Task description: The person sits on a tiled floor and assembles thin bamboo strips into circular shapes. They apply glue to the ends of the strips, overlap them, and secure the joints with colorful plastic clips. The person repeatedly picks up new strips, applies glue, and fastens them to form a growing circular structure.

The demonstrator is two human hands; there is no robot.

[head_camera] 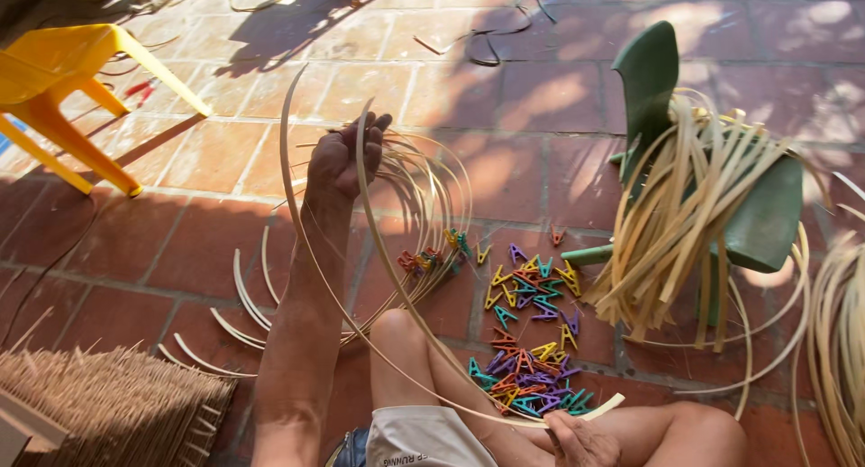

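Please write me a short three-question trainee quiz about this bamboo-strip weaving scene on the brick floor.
1. True or false: the left hand grips a long bamboo strip bent into a hoop.
2. What lies on the green plastic chair? A) bundle of bamboo strips B) clothespins C) a broom
3. What colourful items are piled on the brick floor beside the knee?

Key: 1 true; 2 A, the bundle of bamboo strips; 3 plastic clothespins. The right hand holds the strip's other end.

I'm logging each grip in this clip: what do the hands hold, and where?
Both hold one long bamboo strip: left hand at its upper bend, right hand near its lower end.
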